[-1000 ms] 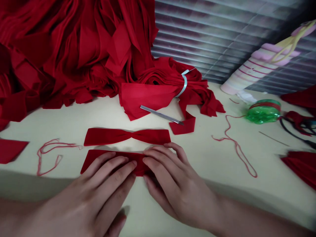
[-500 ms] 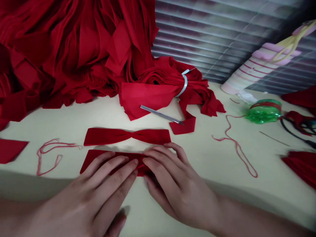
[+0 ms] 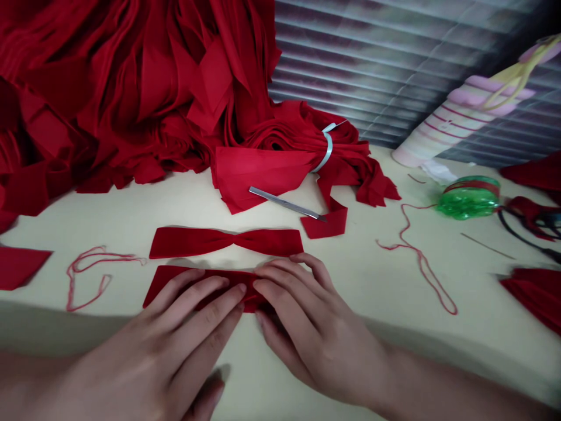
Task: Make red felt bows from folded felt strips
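Your fingers (image 3: 210, 295) lie spread and unclenched on a folded strip of red cloth (image 3: 175, 283), which sits at six o'clock on the table (image 3: 359, 280). Your left hand (image 3: 175, 345) presses flat from seven o'clock, apparently to keep the strip from sliding. Your right hand (image 3: 319, 345) comes in from five o'clock, its fingers curved over the strip's middle, but you cannot tell whether they truly grip, because the underside is hidden. Both wrists stay low, which seems to put your weight on the cloth. Just beyond, a pinched bow-shaped strip (image 3: 225, 242) lies within easy reach, perhaps kept there for comparison. Loose red yarn (image 3: 421, 263) lies off at three o'clock, and a banded bundle of red cloth (image 3: 280, 169) sits at twelve.
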A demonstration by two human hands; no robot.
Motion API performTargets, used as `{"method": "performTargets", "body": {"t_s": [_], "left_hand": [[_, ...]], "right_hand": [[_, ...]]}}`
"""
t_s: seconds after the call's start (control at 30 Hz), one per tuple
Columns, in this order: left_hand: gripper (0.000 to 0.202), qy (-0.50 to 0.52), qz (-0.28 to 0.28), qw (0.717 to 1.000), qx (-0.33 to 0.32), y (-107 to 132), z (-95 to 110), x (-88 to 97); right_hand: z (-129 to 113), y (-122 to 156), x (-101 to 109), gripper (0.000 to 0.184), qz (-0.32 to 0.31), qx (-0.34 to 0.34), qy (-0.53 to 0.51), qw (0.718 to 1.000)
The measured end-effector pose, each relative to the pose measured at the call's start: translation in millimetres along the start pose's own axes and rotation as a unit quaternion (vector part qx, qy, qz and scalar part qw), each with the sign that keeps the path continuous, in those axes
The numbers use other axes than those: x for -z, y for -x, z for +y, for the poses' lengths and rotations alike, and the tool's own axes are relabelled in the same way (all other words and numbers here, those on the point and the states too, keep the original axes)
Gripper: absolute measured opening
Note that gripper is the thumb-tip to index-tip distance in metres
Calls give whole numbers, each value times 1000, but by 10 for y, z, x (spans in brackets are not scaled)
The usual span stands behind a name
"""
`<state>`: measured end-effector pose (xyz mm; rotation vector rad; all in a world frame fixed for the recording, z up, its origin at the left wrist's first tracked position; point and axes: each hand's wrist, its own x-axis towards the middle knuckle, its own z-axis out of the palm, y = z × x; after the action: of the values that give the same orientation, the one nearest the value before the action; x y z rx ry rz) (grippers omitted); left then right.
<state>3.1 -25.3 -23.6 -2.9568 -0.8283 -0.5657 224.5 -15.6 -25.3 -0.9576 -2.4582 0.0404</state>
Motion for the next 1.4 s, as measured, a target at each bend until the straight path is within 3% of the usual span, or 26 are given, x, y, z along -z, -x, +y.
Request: {"method": "performTargets", "body": {"t_s": [0.73,1.4], "left_hand": [[42,7,1,1000,-2,-7,-5,9],[44,15,-3,1000,1,-6,-17,-6]], "right_hand": [[-9,-12,8,18,-19,-17,2,1000],[-1,15,5,19,-13,-12,7,1000]]}}
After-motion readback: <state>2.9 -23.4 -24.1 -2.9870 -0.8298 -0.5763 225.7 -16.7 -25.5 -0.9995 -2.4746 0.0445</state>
